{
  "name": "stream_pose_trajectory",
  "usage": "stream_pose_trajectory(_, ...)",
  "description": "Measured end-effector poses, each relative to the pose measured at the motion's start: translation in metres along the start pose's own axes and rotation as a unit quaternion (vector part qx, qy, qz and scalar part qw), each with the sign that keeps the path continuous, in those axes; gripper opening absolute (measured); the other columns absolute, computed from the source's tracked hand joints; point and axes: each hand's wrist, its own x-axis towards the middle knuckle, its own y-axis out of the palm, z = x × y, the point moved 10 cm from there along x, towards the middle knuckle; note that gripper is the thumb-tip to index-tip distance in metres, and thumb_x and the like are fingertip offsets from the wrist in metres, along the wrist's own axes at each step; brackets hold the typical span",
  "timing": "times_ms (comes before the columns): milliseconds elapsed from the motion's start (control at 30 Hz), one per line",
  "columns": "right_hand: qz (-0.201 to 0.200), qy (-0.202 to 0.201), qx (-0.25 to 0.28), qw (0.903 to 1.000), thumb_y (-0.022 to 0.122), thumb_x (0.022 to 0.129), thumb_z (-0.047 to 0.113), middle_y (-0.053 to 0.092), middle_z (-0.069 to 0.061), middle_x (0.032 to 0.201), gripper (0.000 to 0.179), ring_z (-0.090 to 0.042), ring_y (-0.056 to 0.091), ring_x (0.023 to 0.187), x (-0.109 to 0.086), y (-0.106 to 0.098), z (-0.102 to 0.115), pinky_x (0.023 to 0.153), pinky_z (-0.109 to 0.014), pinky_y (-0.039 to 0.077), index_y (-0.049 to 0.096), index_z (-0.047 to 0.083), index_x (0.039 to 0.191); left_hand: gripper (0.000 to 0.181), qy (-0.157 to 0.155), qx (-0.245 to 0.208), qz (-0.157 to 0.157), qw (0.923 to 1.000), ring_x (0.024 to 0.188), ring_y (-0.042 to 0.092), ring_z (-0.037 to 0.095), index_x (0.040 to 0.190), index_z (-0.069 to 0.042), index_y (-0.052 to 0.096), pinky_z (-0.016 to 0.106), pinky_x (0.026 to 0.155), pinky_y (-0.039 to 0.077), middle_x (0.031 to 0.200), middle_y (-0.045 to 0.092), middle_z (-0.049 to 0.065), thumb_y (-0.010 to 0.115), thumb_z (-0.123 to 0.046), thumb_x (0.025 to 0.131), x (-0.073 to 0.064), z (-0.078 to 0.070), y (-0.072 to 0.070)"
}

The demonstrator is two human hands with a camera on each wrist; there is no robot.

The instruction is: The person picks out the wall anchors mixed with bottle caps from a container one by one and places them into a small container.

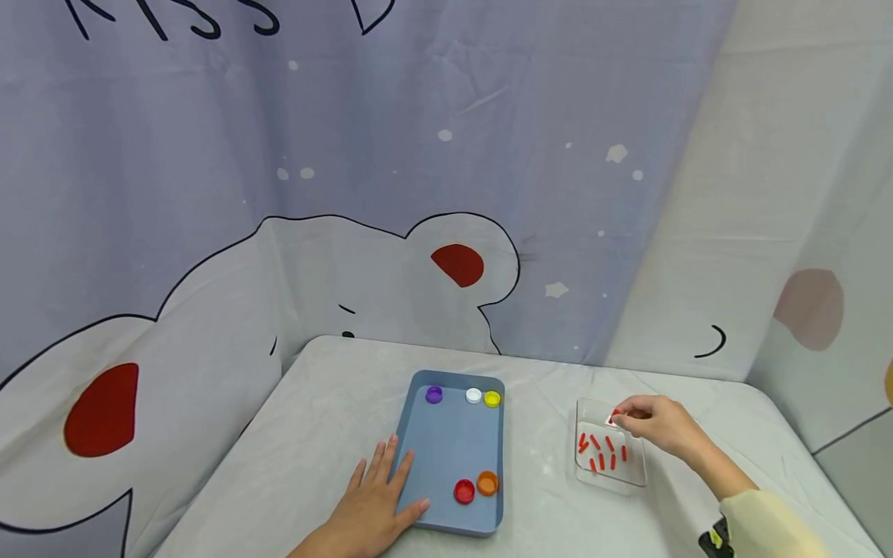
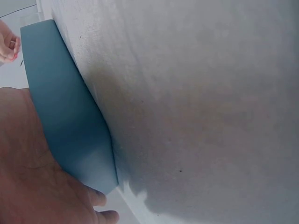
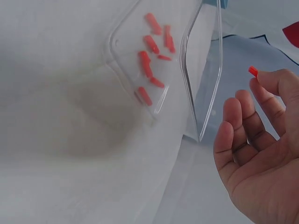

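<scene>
My right hand (image 1: 659,425) is above the far right corner of a clear plastic box (image 1: 638,482). Between thumb and index finger it pinches a small red stick (image 3: 252,71), one end of which shows in the right wrist view. Several more red sticks (image 1: 601,462) lie scattered on the floor of the box. On the left, my left hand (image 1: 373,504) rests with spread, straight fingers on the left rim of a blue-grey tray (image 1: 446,442); the left wrist view shows the palm against the tray's outer wall.
Inside the tray are small round cups: purple (image 1: 434,395), white (image 1: 474,396) and yellow (image 1: 491,399) at the far end, red (image 1: 463,491) and orange (image 1: 487,483) at the near end. A white cloth covers the table (image 1: 544,465). Printed curtains (image 1: 446,155) hang behind it.
</scene>
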Motion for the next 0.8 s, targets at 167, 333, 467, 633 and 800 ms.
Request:
stream_pose_trajectory(167, 0.001, 0.013, 0.007, 0.9999, 0.072, 0.094, 0.022, 0.072, 0.001, 0.086, 0.016, -0.015, 0.062, 0.072, 0.001, -0.006, -0.009, 0.067, -0.029, 0.050, 0.076, 0.009, 0.101, 0.086, -0.001, 0.000, 0.000, 1.0000, 0.153, 0.013, 0.045, 0.155, -0.005, 0.039, 0.072, 0.114, 0.014, 0.166, 0.016, 0.024, 0.047, -0.068, 0.097, 0.000, 0.000, 0.000)
stream_pose_trajectory(333, 0.002, 0.017, 0.009, 0.9998, 0.071, 0.095, 0.024, 0.073, -0.002, 0.087, 0.018, -0.014, 0.061, 0.072, 0.002, -0.009, -0.013, 0.067, -0.031, 0.048, 0.076, 0.008, 0.102, 0.086, -0.002, 0.004, 0.000, 1.0000, 0.153, 0.013, 0.045, 0.155, -0.005, 0.039, 0.071, 0.114, 0.014, 0.166, 0.015, 0.023, 0.046, -0.068, 0.097, -0.001, 0.003, 0.000)
stream_pose_trajectory(467, 0.004, 0.023, 0.006, 0.9997, 0.071, 0.095, 0.027, 0.073, -0.003, 0.087, 0.021, -0.016, 0.062, 0.074, 0.003, -0.007, -0.016, 0.069, -0.033, 0.047, 0.076, 0.008, 0.103, 0.086, -0.001, 0.004, -0.001, 1.0000, 0.153, 0.014, 0.045, 0.155, -0.005, 0.039, 0.071, 0.114, 0.014, 0.166, 0.016, 0.023, 0.046, -0.068, 0.097, -0.002, 0.004, 0.000)
stream_pose_trajectory(633, 0.007, 0.033, 0.009, 0.9994, 0.069, 0.097, 0.031, 0.071, -0.005, 0.088, 0.028, -0.018, 0.060, 0.077, 0.005, -0.009, -0.018, 0.070, -0.035, 0.046, 0.074, 0.006, 0.108, 0.085, 0.000, 0.001, -0.005, 1.0000, 0.153, 0.014, 0.045, 0.155, -0.005, 0.040, 0.072, 0.114, 0.015, 0.166, 0.016, 0.024, 0.047, -0.067, 0.098, -0.002, 0.003, -0.002)
stream_pose_trajectory(800, 0.001, 0.022, 0.002, 0.9998, 0.066, 0.099, 0.032, 0.070, -0.005, 0.092, 0.033, -0.017, 0.061, 0.083, 0.005, -0.012, -0.018, 0.073, -0.035, 0.048, 0.072, 0.003, 0.113, 0.084, 0.003, -0.005, -0.007, 1.0000, 0.152, 0.014, 0.046, 0.155, -0.004, 0.040, 0.071, 0.114, 0.016, 0.166, 0.017, 0.024, 0.047, -0.066, 0.098, -0.003, 0.001, -0.005)
